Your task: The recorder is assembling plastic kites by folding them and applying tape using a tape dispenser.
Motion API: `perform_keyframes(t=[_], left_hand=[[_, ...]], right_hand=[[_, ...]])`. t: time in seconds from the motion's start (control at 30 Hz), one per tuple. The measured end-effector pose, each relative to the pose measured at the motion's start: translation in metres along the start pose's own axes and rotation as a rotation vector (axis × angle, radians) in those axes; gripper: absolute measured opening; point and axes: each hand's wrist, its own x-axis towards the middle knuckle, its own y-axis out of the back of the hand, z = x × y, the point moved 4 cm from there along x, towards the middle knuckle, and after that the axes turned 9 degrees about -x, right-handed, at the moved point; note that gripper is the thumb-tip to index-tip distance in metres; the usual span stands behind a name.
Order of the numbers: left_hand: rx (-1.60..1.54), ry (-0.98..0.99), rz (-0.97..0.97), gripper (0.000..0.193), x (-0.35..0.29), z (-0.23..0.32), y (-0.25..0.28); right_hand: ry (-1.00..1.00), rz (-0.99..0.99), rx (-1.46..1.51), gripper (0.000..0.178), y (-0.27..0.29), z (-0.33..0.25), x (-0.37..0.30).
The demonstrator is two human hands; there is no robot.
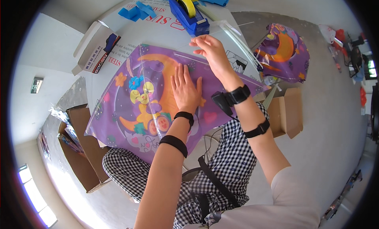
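A purple kite [114, 96], printed with an orange moon and a yellow cartoon animal, lies spread over a white tabletop and hangs past its near edge. Thin pale rods run along its middle and edges. My left hand [185, 90] rests flat on the print, fingers stretched out. Raised above the kite's far right part, my right hand [213, 55] has thumb and forefinger pinched together; what they hold, if anything, is too small to make out. Just beyond those fingertips stands a blue tape dispenser [188, 19] with a roll of yellow tape [186, 6].
Blue strips [137, 12] lie on the white table [152, 37]. An opened carton [94, 49] stands at its left. Thin white rods [241, 41] and a second purple kite [282, 51] are at the right. Cardboard boxes [89, 150] sit on the floor on both sides.
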Motion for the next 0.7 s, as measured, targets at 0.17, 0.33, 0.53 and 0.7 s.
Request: perform_keyframes(t=[0.17,0.33,0.53,0.7], left_hand=[[-0.479,0.063,0.021,0.049,0.016,-0.004,0.028],[-1.100,0.382,-0.228,0.035,0.032,0.001,0.066],[-0.884,0.411,-0.573,0.025,0.033,0.017,0.061],[-0.971,0.428,-0.410,0.019,0.027,0.016,0.050]], right_hand=[[-0.135,-0.272,0.092,0.015,0.019,-0.027,-0.049],[0.041,-0.477,-0.279,0.014,0.027,-0.005,-0.069],[0.098,-0.544,-0.528,0.019,0.036,0.007,-0.079],[0.224,-0.470,-0.636,0.024,0.042,0.013,-0.071]])
